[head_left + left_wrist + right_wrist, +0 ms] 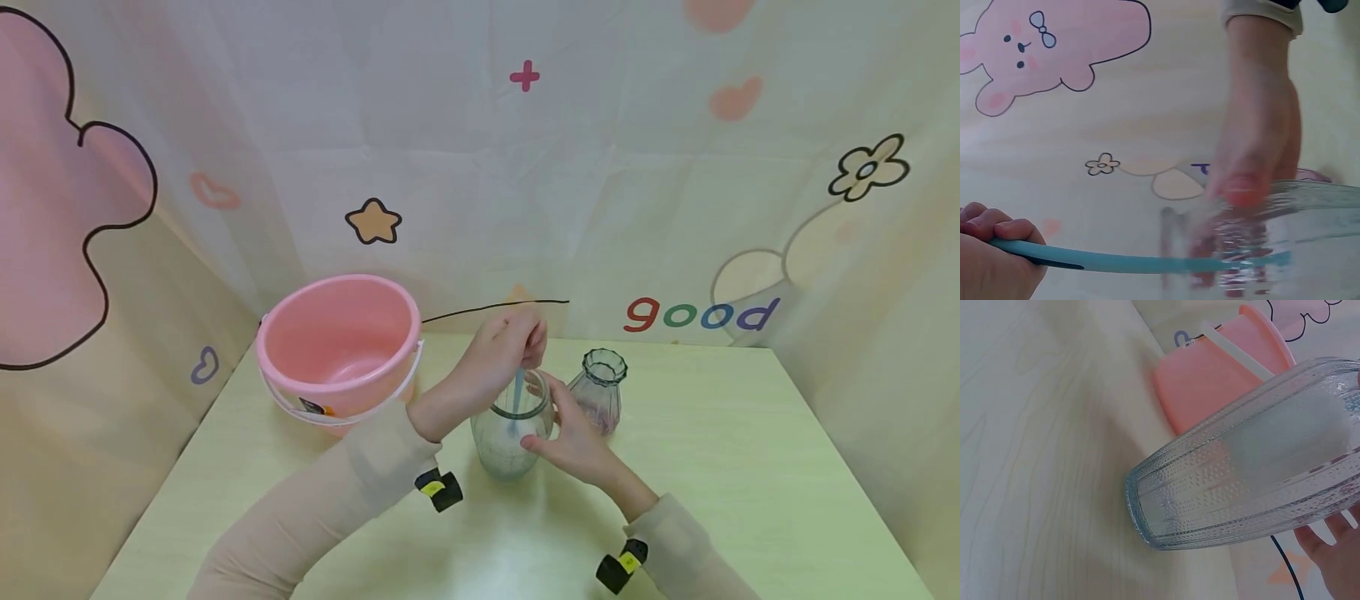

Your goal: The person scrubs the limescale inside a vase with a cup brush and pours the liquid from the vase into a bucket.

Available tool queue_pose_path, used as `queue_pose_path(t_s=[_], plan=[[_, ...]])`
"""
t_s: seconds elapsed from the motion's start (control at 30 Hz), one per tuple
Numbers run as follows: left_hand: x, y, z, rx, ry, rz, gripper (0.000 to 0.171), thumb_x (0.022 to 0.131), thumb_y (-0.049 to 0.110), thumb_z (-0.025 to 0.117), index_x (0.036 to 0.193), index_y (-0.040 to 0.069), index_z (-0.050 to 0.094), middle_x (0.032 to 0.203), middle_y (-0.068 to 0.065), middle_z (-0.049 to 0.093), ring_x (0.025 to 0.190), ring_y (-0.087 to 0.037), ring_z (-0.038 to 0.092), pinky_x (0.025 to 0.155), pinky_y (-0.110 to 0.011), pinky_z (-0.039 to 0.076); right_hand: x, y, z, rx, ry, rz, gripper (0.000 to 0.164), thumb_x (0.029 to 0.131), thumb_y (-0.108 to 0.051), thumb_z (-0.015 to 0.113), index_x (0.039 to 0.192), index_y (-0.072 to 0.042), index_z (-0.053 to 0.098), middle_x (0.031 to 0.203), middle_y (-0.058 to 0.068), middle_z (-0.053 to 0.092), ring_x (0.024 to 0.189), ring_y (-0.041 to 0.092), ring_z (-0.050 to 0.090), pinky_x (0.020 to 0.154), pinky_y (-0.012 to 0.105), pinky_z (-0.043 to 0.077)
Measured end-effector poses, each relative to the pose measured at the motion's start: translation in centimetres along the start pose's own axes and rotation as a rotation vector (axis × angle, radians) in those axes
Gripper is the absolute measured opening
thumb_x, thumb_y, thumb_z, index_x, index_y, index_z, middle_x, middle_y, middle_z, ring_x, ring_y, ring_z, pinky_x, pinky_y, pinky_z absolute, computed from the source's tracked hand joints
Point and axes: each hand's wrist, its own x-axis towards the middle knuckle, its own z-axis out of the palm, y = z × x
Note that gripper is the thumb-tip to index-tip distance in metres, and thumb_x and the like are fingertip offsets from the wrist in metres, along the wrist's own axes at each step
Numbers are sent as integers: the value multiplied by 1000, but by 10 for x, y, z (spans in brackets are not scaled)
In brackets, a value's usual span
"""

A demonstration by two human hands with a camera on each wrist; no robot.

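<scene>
We see a person's left hand with its fingers curled around a slim light-blue handle, which runs below that grip into the mouth of a clear, ribbed glass vase; holding it from above presumably helps it reach inside. Lower and to the right, the right hand clasps the vase's side between thumb and fingers, likely to steady it. Just beyond this clasp stands a smaller, grey-green faceted glass vase; left of both grips, a round pink plastic bucket seems kept out of their way.
</scene>
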Motion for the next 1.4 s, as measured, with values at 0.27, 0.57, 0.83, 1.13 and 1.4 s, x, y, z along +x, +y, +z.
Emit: queue_pose_path(t_s=[0.27,0.57,0.83,1.13,1.4], plan=[[5,27,1,-23,-4,44,28,91,15,30,66,2,31,60,-11,28,55,-24,27,54,-30,26,1,5,5,-19,62,9,79,75,-18,71,138,-9,23,135,17,34,119,33,34,89,60,35],[2,25,2,-47,0,54,28,92,15,30,67,2,31,60,-11,28,55,-23,27,54,-30,26,2,19,10,-41,102,-8,81,73,-20,74,136,-10,25,133,14,37,118,30,37,86,56,39],[-2,13,3,-51,21,49,29,92,15,31,66,2,31,59,-10,27,55,-25,26,54,-33,25,-1,-5,8,-45,101,2,80,73,-13,73,135,-1,24,132,22,36,117,39,37,86,57,39],[-4,-15,2,-38,33,19,32,93,14,31,65,-2,32,58,-12,30,56,-28,29,57,-34,28,-2,-6,11,-50,142,13,80,70,-9,74,134,-2,26,129,21,38,117,38,37,87,57,39],[-7,-23,2,12,40,-93,30,93,10,28,71,-10,32,60,-10,32,59,-26,32,59,-33,30,-2,-7,12,-68,155,-3,80,70,-8,74,134,-1,26,130,19,36,117,39,36,86,57,40]])
